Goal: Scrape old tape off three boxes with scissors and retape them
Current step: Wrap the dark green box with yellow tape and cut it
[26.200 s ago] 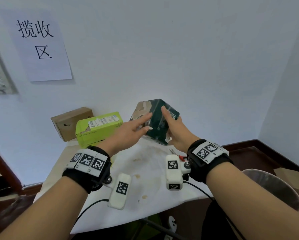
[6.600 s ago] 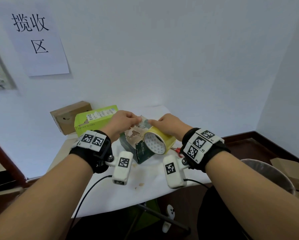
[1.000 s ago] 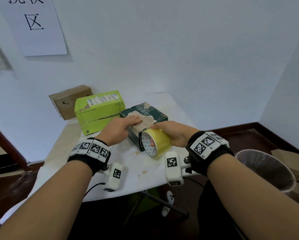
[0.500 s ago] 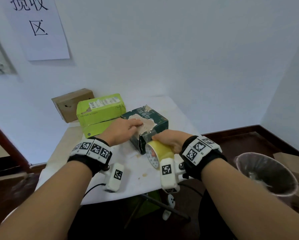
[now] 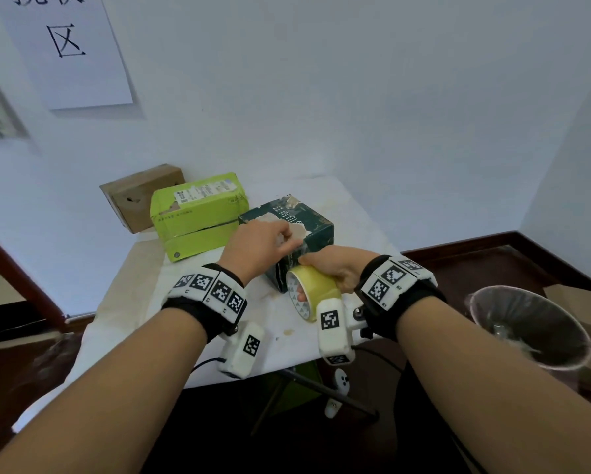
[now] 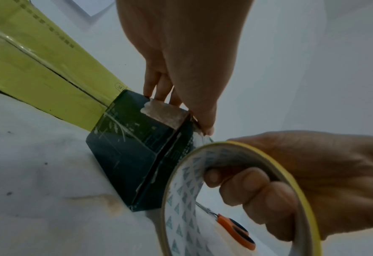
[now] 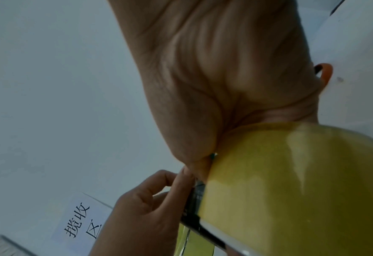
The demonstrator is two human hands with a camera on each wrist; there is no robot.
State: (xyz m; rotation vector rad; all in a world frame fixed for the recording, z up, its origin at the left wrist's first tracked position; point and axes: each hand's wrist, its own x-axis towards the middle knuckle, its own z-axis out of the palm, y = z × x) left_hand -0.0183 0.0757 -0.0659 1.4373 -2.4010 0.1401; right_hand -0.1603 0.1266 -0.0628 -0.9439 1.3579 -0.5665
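Observation:
A dark green box with torn paper patches stands on the white table. My left hand pinches its near top edge: fingers on the top, thumb pinning a clear tape strip to the front face. My right hand grips the yellow tape roll just below, fingers curled through its core. The roll lies against the box's front. Orange-handled scissors lie on the table behind the roll, untouched.
A lime green box and a brown cardboard box stand at the table's back left, the green one touching the dark box. A lined waste bin stands on the floor to the right. The wall is close behind.
My right hand has drawn the roll down from the box's top to its front face. My left hand slid from flat on the top to the near edge.

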